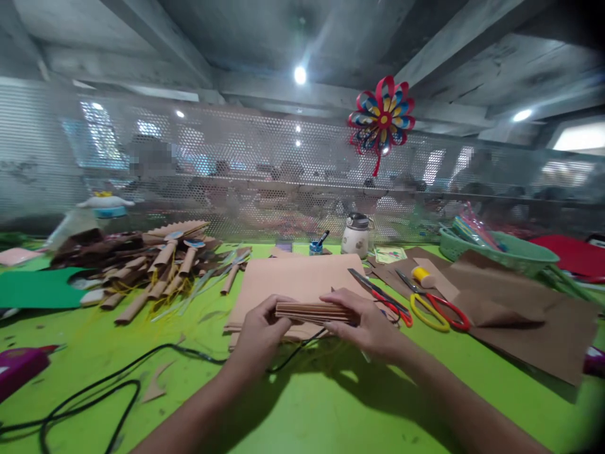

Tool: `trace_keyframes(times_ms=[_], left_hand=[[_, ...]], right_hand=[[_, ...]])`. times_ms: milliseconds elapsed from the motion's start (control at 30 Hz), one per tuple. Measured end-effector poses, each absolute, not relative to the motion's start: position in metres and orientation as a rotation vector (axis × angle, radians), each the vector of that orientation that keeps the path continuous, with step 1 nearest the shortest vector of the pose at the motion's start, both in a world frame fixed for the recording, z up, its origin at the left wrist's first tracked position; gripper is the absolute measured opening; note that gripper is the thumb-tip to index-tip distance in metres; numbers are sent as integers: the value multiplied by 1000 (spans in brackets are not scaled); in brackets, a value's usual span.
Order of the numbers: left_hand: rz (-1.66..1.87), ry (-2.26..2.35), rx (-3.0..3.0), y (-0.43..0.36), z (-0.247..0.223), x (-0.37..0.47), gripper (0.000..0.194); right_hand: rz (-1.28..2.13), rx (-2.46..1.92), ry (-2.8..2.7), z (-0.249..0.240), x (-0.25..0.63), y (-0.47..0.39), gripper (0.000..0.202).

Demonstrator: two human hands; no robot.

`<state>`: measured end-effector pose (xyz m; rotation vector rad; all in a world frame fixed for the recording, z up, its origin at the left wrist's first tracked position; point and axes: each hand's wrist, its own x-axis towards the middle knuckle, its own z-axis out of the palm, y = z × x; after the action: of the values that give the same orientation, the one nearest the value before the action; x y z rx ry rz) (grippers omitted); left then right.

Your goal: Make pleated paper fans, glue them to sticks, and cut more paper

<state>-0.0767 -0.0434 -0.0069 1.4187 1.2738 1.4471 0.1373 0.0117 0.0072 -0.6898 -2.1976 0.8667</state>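
Between my two hands is a narrow stack of folded tan paper (307, 313), its layered edges facing me. My left hand (265, 325) pinches its left end, thumb below and fingers over the top. At the right end, my right hand (362, 321) grips it the same way. Under and behind the stack lies a pile of tan paper sheets (297, 277). Scissors with red-orange handles (390, 302) rest at that pile's right edge, near my right hand. A second pair of scissors (437, 309), with yellow and red handles, lies further right.
Rolled brown paper tubes with yellow thread (165, 271) are heaped at the left. A black cord (155, 350) crosses the green table (302, 416). Brown paper (529, 321), a yellow thread spool (423, 276) and a green basket (520, 255) are at right; a bottle (356, 238) stands behind.
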Motion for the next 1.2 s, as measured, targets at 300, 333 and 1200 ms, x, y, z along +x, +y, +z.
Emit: trace_keyframes(times_ms=[300,333,1200], left_hand=[[1383,993,966,-39,-20,-75,12],[1376,969,961,-39,-20,-75,14],[1397,994,923,-35,-20,-79,24]], right_hand=[[762,-743,-2179,-8,122,1,47],[807,-763,-2145,-9,120,1,37],[909,-967,-1968,-15,119,6,56]])
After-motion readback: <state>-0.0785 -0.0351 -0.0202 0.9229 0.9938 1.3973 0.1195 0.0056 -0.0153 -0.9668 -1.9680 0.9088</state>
